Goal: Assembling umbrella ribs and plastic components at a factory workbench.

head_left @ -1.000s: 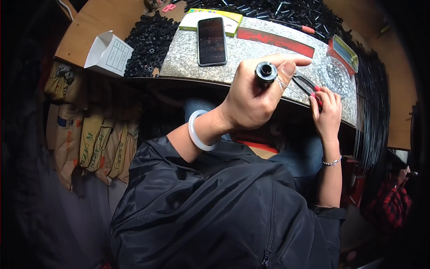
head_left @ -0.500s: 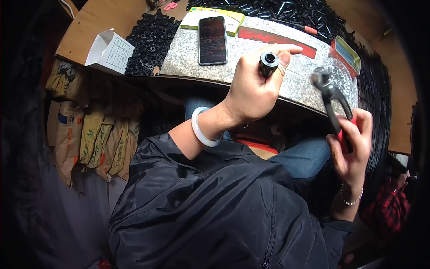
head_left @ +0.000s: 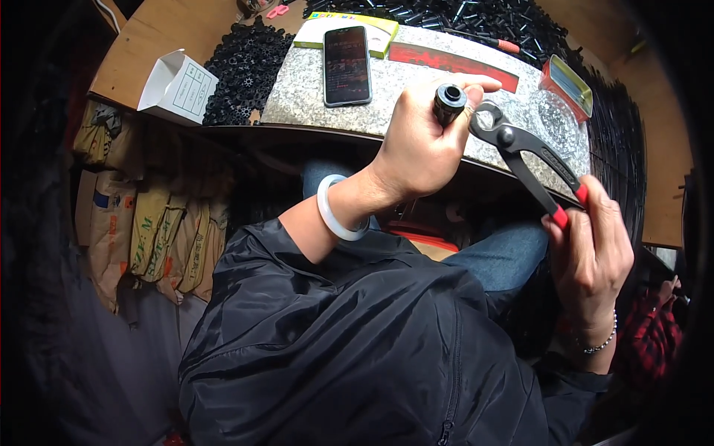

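Observation:
My left hand (head_left: 428, 145) is closed round a black tubular part (head_left: 449, 104), whose ringed open end points up. Its index finger stretches out to the right. In my right hand (head_left: 595, 249) is a pair of black pincers (head_left: 526, 145) with red-gripped handles, held by the handle ends. The handles stand apart. The curved jaws reach up to the left hand's fingertips, just right of the tubular part; I cannot tell whether they touch it.
A phone (head_left: 347, 67) lies on the speckled worktop (head_left: 297, 97) by a yellow-green box (head_left: 383, 33). Behind are a red strip (head_left: 454, 65) and piled black parts (head_left: 431, 13). A white carton (head_left: 178, 85) stands left; a small open tin (head_left: 567, 88) sits right.
The pincers have swung left and tilted, bringing their jaws next to my left hand. My right hand has shifted slightly right and down. The left hand still grips the tubular part.

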Motion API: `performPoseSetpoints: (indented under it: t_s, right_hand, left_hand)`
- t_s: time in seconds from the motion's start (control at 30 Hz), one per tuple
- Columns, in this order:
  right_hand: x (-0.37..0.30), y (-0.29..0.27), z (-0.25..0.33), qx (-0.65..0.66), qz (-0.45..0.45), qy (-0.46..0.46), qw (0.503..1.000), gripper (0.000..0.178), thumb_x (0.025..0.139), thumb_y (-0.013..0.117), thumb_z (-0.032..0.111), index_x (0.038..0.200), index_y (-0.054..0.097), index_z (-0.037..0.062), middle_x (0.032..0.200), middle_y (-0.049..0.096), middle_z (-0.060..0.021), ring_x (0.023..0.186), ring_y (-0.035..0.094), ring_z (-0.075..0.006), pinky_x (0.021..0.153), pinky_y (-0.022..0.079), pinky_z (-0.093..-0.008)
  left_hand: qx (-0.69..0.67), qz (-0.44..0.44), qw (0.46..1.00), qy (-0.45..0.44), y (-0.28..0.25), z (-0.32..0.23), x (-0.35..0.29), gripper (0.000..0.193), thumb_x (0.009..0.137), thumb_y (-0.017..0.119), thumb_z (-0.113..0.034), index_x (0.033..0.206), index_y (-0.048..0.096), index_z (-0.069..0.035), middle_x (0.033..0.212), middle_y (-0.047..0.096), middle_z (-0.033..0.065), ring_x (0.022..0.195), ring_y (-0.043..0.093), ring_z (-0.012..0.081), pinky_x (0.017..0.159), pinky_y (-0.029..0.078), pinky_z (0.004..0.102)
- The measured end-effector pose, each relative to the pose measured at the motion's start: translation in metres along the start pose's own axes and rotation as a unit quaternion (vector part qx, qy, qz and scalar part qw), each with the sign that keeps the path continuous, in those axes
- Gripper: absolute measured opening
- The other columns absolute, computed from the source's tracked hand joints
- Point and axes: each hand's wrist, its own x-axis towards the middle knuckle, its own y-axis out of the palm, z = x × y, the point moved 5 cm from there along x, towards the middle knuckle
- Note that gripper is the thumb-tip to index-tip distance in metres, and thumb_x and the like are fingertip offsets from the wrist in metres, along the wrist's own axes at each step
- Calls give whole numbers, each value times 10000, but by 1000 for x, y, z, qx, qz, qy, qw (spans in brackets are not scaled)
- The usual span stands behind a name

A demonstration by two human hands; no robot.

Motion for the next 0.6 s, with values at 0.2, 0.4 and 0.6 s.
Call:
performPoseSetpoints:
  t_s: [0.2,0.4,0.6]
  right_hand:
    - [-44,59,11,835,284,304,360,502,567,857,-23,857,450,24,601,529,-33,492,540,-106,425,409,-216]
    - [-40,46,0,348,89,118,926,640,719,637,-50,1300,372,-13,898,516,-169,726,542,-284,673,457,-337]
    - [-65,62,15,848,385,250,264,594,645,830,55,1103,463,-38,626,549,-14,553,530,-62,507,404,-204]
  left_hand:
    - [-41,38,997,55,4,-18,-11,328,980,462,-217,1088,635,39,486,357,-108,461,312,-26,409,199,199]
    - [-31,28,999,-14,0,-12,-13,239,942,502,-161,998,652,16,560,470,6,529,410,55,479,339,238]
    - [-61,76,995,-11,8,-17,-13,327,978,455,-213,1111,622,35,515,358,-107,481,305,-23,425,207,200]
